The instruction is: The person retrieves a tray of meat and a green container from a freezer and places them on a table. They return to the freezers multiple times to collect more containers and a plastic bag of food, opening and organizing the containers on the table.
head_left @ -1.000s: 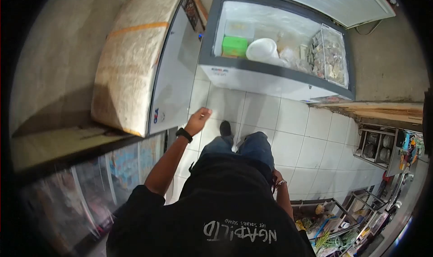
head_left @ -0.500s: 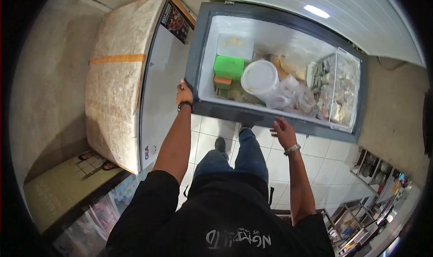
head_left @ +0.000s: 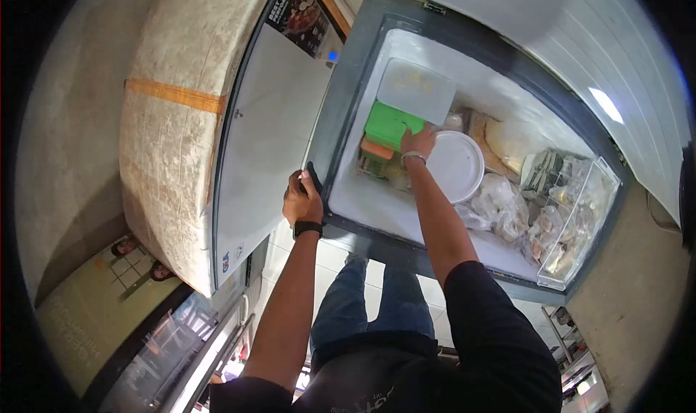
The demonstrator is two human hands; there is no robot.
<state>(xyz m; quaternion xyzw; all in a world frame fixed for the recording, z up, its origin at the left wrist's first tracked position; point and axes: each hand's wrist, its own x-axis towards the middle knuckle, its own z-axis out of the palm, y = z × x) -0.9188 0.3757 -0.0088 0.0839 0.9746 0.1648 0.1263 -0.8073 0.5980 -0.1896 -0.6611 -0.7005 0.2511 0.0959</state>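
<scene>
My right hand (head_left: 420, 143) reaches down into the open chest freezer (head_left: 377, 243). Its fingers point to the left and meet the right edge of a green plastic box (head_left: 391, 125); no grip on the box shows. Close by the wrist stands a round white tub (head_left: 455, 167) with a lid. Below the green box is an orange-lidded container (head_left: 376, 148), and above it lies a clear pale container (head_left: 415, 90). At the freezer's left side my left hand (head_left: 302, 201) is closed around a small black object (head_left: 313, 178), whose kind I cannot make out.
Clear plastic bags (head_left: 500, 206) of food fill the freezer's right half, beside a white wire basket (head_left: 580, 224). The raised lid (head_left: 551, 22) leans behind. A second, worn white freezer (head_left: 272, 123) stands close on the left. Tiled floor (head_left: 279, 257) shows below.
My right hand has gone from the freezer's front edge into it, to the green box. My left hand stays at the left side, now with a black object showing. The view has shifted closer.
</scene>
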